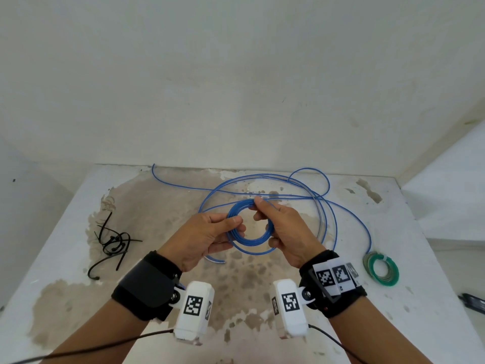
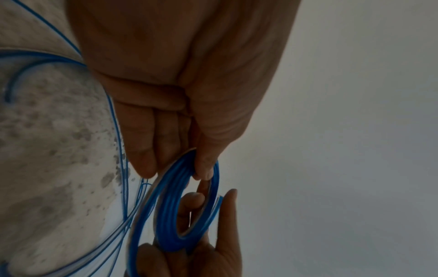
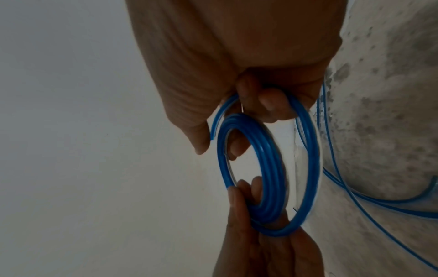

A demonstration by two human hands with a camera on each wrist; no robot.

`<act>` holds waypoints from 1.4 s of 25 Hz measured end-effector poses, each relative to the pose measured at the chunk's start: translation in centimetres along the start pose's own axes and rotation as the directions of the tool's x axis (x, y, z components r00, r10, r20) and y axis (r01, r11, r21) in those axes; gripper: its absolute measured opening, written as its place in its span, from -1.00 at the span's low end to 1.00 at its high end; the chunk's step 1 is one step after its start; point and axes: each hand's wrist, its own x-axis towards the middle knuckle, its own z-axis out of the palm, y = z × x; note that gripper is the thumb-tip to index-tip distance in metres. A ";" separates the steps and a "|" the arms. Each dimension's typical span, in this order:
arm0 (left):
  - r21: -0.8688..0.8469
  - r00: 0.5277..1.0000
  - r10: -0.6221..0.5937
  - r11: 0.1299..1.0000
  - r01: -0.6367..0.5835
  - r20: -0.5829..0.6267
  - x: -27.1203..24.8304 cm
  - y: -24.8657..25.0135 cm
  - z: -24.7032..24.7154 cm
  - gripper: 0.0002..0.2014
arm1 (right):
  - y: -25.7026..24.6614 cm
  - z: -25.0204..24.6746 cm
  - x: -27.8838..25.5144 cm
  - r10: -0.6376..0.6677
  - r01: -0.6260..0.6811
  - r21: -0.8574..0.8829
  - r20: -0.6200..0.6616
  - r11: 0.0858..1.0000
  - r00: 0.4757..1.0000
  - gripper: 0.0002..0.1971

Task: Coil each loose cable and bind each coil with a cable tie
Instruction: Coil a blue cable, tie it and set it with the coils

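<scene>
White walls, matte and stained, back a white table (image 1: pixel 393 232) with paint worn off to mottled grey-brown patches. Head view: left hand (image 1: pixel 207 237) pinches the left side of a small round blue coil (image 1: pixel 249 229), thumb on top, fingers curled under; right hand (image 1: pixel 286 232) grips the right side, thumb and forefinger pinching the top of the ring. Coil held above mid-table, several thin glossy turns. Loose cable (image 1: pixel 328 206), same blue plastic, sprawls in wide loops behind the hands, one end reaching the back edge at left. Black ties (image 1: pixel 112 243), thin stiff strips, in a tangled pile at left. Green coil (image 1: pixel 381 269), flat ring, bound with a white tie, lies at right near the table edge. Dark flat object at far right edge, cannot tell what. Left wrist view, dim: left hand (image 2: pixel 180 93) thumb and fingers clamp the coil (image 2: pixel 170 206) rim, seen as a narrow oval; right-hand fingers hold its far end; slack strands run over the speckled table (image 2: pixel 47 150). Right wrist view, dim: right hand (image 3: pixel 237 65) curled round the coil (image 3: pixel 272 168) top, smooth stacked turns; left-hand fingertips pinch the bottom; strands trail right over the table (image 3: pixel 391 112).
</scene>
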 end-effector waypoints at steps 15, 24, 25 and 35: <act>-0.200 0.999 -0.048 0.978 0.050 0.017 0.6 -0.1 -3.6 -0.83 | 1.2 3.2 -0.1 -0.027 0.035 0.072 -0.116 0.997 0.993 -0.67; -0.424 0.989 -0.056 0.906 -0.008 -0.137 1.9 2.5 -5.9 -0.87 | 1.2 4.0 0.3 0.028 0.010 0.643 -0.048 0.766 0.998 -0.73; -0.431 0.988 -0.047 0.902 -0.020 -0.144 1.9 2.6 -5.9 -0.87 | 1.1 4.1 0.4 0.038 0.001 0.659 -0.044 0.753 0.998 -0.74; -0.404 0.978 0.038 0.907 -0.121 -0.206 2.3 2.4 -7.0 -0.85 | 0.5 4.0 0.6 -0.051 0.101 0.642 -0.097 0.760 0.994 -0.78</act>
